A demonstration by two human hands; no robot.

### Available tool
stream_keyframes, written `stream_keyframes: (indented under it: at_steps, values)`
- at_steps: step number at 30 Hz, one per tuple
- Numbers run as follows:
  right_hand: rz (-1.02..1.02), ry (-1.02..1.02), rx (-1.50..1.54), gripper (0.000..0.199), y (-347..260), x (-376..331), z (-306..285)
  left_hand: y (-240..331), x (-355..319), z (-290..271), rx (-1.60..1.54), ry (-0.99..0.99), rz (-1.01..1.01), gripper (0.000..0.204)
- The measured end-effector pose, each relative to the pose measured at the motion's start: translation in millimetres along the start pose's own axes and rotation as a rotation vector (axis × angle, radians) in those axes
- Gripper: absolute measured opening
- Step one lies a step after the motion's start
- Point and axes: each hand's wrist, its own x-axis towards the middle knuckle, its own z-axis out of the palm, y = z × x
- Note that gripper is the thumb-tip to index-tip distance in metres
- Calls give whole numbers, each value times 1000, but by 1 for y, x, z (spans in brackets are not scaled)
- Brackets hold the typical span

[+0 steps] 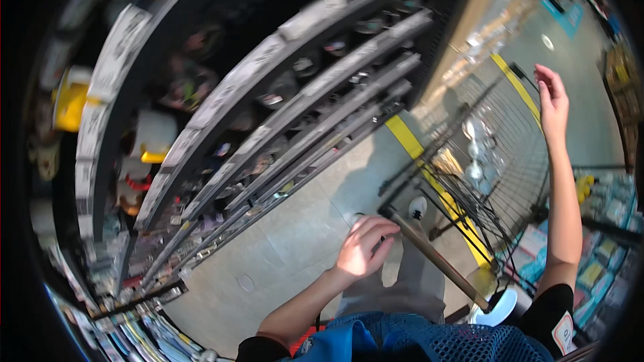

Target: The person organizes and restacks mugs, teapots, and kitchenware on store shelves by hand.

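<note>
My left hand (363,247) hovers in front of my legs, its fingers loosely bent and the thumb apart from them. Its fingertips overlap the left end of the brown cart handle (436,253); whether they touch it I cannot tell. No object shows in this hand. My right arm reaches forward over the right side of a wire shopping cart (520,154). The right hand (553,104) is raised near the cart's far corner, fingers stretched and slightly bent, with nothing visible in them. Inside the cart lie shiny, clear-wrapped round items (476,151).
Tall black shelves (295,127) of small blurred goods with white label strips fill the left. A yellow floor stripe (406,135) passes under the cart. Packaged goods (600,255) stand at the right. A pale blue round object (500,308) sits by the handle's right end.
</note>
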Motion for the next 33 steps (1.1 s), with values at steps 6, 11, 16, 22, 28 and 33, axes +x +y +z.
stream_keyframes:
  at_steps: [6,11,16,22,28,33]
  values:
    - [615,-66,-327,35,201,-95,-55,3,63,70,133,-40,145,27]
    - [920,-198,-471,43,299,-166,-42,-6,65,109,444,-54,131,25]
    - [1021,-506,-519,57,360,-194,24,-8,66,114,523,-127,70,24]
    - [767,-509,-410,74,417,-214,88,-9,68,116,531,-185,26,23]
    - [819,-512,-459,66,430,-215,106,-10,74,114,534,-220,40,26]
    - [847,-449,-557,60,409,-208,104,-12,82,114,529,-179,49,22]
